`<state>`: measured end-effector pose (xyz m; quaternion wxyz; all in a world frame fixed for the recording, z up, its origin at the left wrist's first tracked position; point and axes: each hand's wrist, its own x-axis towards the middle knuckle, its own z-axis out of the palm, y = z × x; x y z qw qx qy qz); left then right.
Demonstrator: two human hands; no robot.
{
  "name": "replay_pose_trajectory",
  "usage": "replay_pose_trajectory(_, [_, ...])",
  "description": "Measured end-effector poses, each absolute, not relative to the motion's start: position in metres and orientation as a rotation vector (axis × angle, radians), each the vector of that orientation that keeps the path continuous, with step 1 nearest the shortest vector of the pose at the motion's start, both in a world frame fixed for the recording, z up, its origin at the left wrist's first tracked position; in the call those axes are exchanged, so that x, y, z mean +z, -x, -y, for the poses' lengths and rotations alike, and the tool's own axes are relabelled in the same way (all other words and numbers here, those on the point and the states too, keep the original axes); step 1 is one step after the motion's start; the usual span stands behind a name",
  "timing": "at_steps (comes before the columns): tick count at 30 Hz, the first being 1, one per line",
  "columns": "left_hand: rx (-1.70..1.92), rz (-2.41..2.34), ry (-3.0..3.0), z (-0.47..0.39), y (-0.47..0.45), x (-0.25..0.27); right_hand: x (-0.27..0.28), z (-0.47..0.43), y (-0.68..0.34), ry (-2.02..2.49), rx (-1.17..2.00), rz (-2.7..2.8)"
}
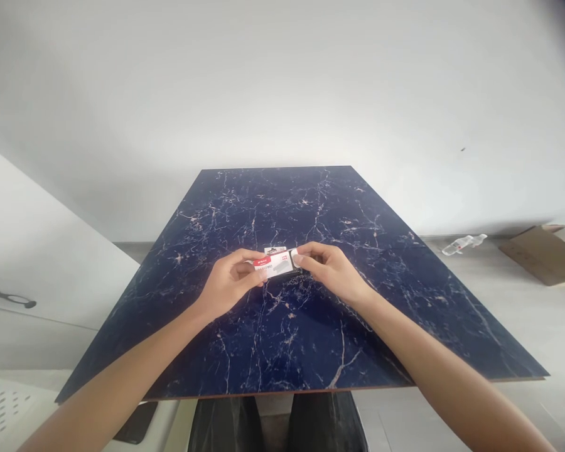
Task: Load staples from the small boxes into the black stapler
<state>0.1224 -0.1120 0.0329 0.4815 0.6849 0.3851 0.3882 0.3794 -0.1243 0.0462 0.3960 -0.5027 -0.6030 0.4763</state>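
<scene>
A small white and red retail box with a hang tab at its back edge is held above the middle of the blue table. Printed text and a grey picture show on its front, too small to read. My left hand pinches the box's left end between thumb and fingers. At the right end, my right hand grips it the same way, beside a dark strip on the box. The fingers behind the box are partly hidden.
A white wall stands behind the table. Left is a white cabinet with a dark handle. On the floor at right lie a clear plastic bottle and a cardboard box. A dark phone-like slab lies below the table's front-left edge.
</scene>
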Motion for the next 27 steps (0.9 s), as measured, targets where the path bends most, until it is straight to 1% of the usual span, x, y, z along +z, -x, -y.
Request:
replay_pose_trajectory(5, [0.926, -0.823, -1.603, 0.114, -0.125, 0.026, 0.045, 0.127, -0.377, 1.084, 1.479, 1.463])
replay_pose_trajectory(8, [0.891, -0.782, -1.589, 0.114, -0.126, 0.025, 0.049, 0.126, -0.385, 1.051, 1.550, 1.543])
replay_pose_trajectory(11, [0.733, -0.832, -1.695, 0.116, -0.127, 0.028, 0.052, 0.116, -0.406, 1.199, 1.377, 1.606])
replay_pose_trajectory(14, [0.529, -0.930, -1.954, 0.122, -0.130, 0.030, 0.048, 0.104, -0.430, 1.302, 1.158, 1.439])
replay_pose_trajectory(17, [0.452, -0.938, -2.299, 0.125, -0.133, 0.026, 0.041, 0.095, -0.443, 1.326, 1.142, 1.342])
replay_pose_trajectory(20, [0.494, -0.929, -2.573, 0.123, -0.132, 0.021, 0.036, 0.092, -0.442, 1.313, 1.179, 1.318])
replay_pose_trajectory(22, [0.598, -0.987, -2.644, 0.118, -0.129, 0.020, 0.036, 0.091, -0.438, 1.314, 1.218, 1.267])
replay_pose_trajectory(25, [0.820, -1.098, -2.591, 0.111, -0.122, 0.024, 0.041, 0.095, -0.432, 1.297, 1.310, 1.200])
replay_pose_trajectory(27, [0.925, -1.109, -2.510, 0.110, -0.120, 0.029, 0.047, 0.102, -0.425, 1.237, 1.346, 1.275])
